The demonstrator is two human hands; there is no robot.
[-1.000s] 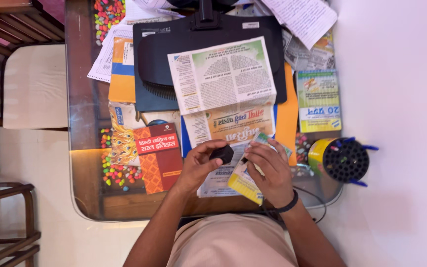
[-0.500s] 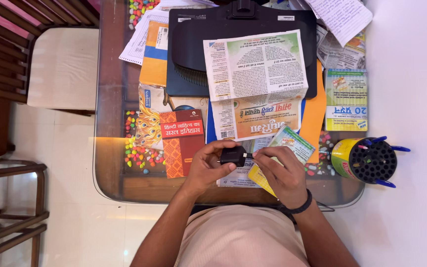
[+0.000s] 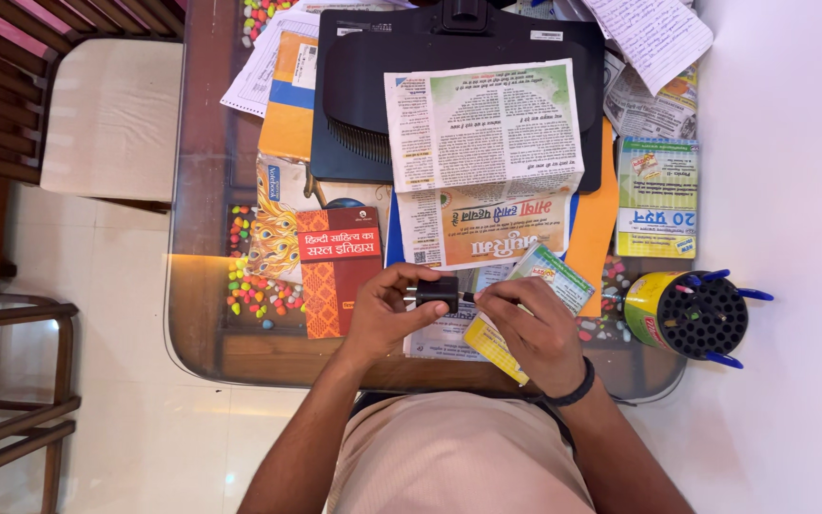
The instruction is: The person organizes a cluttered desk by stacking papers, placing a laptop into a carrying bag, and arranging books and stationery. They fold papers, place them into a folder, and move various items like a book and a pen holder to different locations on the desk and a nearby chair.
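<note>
My left hand (image 3: 382, 319) grips a small black boxy object (image 3: 435, 291), perhaps a charger plug, above the near edge of the glass-topped desk (image 3: 197, 314). My right hand (image 3: 530, 328) pinches a thin light part at the object's right end (image 3: 469, 298), its fingers closed around it. Under my right hand lies a green and yellow leaflet (image 3: 554, 276). A folded newspaper (image 3: 482, 157) lies just beyond both hands.
An orange-red book (image 3: 335, 271) lies left of my hands, beside a peacock-patterned notebook (image 3: 273, 233). A yellow pen holder (image 3: 687, 314) stands at the right. A black monitor base (image 3: 459, 67) sits at the back. Coloured beads (image 3: 254, 290) show under the glass. Wooden chairs (image 3: 11, 95) stand at the left.
My left hand has turned the black object so its long side faces up, and my right fingers have closed in on its right end. The camera view has shifted.
</note>
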